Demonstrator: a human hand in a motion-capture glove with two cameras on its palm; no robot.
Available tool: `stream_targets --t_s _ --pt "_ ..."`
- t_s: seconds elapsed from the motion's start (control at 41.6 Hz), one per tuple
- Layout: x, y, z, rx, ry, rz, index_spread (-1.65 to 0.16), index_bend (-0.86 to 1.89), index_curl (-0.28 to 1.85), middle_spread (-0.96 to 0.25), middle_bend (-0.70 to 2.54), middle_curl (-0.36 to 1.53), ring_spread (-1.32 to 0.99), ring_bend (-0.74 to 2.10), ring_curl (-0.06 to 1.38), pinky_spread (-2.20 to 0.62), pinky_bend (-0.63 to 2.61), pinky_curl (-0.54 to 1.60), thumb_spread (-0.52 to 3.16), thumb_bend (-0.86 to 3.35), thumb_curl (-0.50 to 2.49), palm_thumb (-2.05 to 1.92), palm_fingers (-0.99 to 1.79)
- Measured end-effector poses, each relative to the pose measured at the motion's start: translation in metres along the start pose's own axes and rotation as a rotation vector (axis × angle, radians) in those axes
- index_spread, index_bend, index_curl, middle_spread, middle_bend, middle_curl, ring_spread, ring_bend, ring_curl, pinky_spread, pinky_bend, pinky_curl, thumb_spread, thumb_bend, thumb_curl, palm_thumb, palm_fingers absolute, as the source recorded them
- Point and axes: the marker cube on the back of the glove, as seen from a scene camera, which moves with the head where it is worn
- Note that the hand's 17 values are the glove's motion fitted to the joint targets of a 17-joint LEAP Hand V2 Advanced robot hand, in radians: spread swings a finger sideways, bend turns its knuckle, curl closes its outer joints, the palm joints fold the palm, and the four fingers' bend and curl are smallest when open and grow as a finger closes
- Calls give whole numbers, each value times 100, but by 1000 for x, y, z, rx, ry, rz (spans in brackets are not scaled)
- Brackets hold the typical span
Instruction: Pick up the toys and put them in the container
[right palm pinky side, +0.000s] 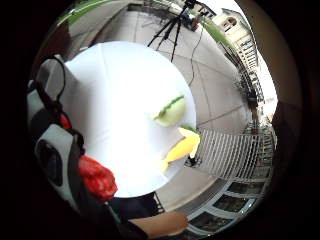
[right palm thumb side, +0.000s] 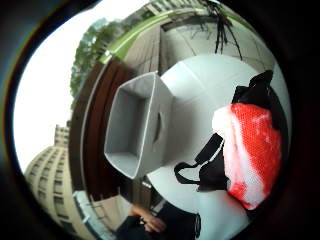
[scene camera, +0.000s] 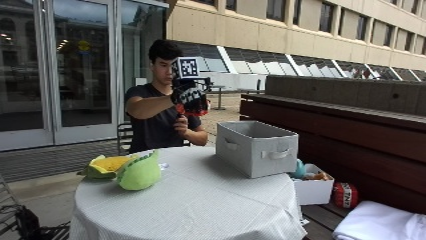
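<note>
My gloved right hand (scene camera: 188, 96) is raised at chest height behind the round white table (scene camera: 200, 205) and grips a red-and-white toy (scene camera: 194, 111). That red toy (right palm thumb side: 252, 150) fills the palm's side in the thumb side view and also shows as the red toy (right palm pinky side: 97, 177) in the little finger side view. A grey fabric container (scene camera: 256, 147) with handles stands open on the table's right part; the container (right palm thumb side: 137, 125) looks empty inside. A green plush toy (scene camera: 140, 172) and a yellow plush toy (scene camera: 105, 166) lie at the table's left edge.
My bare left hand (scene camera: 181, 124) hangs below the gloved one. A wooden bench (scene camera: 346, 125) runs along the right, with a white box of toys (scene camera: 313, 189), a red ball (scene camera: 344, 194) and white cloth (scene camera: 379, 225). A tripod (right palm pinky side: 172, 27) stands beyond the table.
</note>
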Motion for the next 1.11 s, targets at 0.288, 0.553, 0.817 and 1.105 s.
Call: stream_targets --t_s 0.288,0.553,0.817,1.105 --pt "-129 -36 -26 6 -27 -123 -30 42 56 -38 78 61 -39 123 57 -44 102 51 74 14 64 59 114" --pt "-242 -39 -3 14 -50 -257 -33 39 61 -40 77 64 -39 124 56 -44 104 51 73 12 73 58 112" --pt "-278 -27 16 -21 -61 -289 -34 36 67 -40 74 67 -38 124 55 -44 104 50 74 11 80 59 111" --pt "-251 -31 20 -69 -95 -286 -35 6 65 -33 42 61 -36 124 54 -45 120 53 101 -5 73 31 63"
